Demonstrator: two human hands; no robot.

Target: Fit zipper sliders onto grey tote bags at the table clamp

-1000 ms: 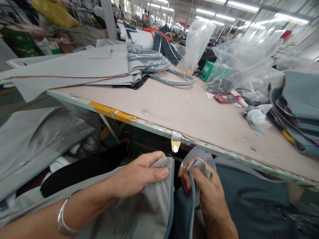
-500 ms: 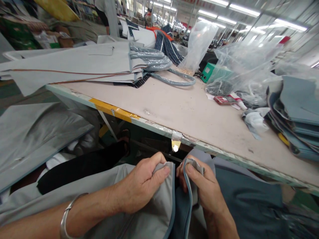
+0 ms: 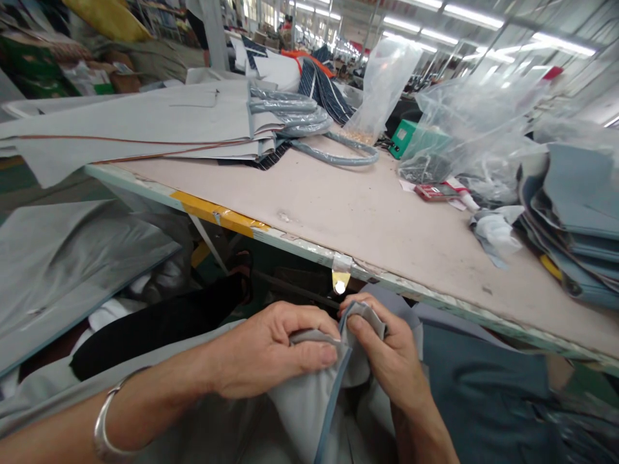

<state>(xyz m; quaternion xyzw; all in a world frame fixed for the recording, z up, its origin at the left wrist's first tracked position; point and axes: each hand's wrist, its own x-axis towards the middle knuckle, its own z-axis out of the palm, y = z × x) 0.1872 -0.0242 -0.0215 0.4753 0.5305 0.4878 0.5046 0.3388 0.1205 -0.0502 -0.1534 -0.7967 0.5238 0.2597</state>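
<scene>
Grey fabric with a blue-bound edge [image 3: 309, 406] lies over my lap and rises between my two hands. My left hand [image 3: 271, 351] pinches one part of it near the bound edge, thumb on top. Close beside it, my right hand [image 3: 387, 348] grips another part at the upper corner, its thumb pressing the folded cloth. The two gripped parts meet along the blue binding, just in front of the table edge. Folds hide some of the fingers. A silver bangle [image 3: 104, 419] circles my left wrist.
Ahead runs a worktable [image 3: 319, 193] with a taped edge. Grey panels [image 3: 145, 116] and wrapped tubing [image 3: 338, 151] lie at its left. Plastic bags [image 3: 474, 122], a green box [image 3: 403, 138] and stacked blue-grey pieces [image 3: 580, 212] stand right. More grey fabric [image 3: 72, 258] lies at left.
The gap between my hands has closed, bringing the two held parts of fabric together. My left hand now lies flatter; my right hand has shifted slightly left.
</scene>
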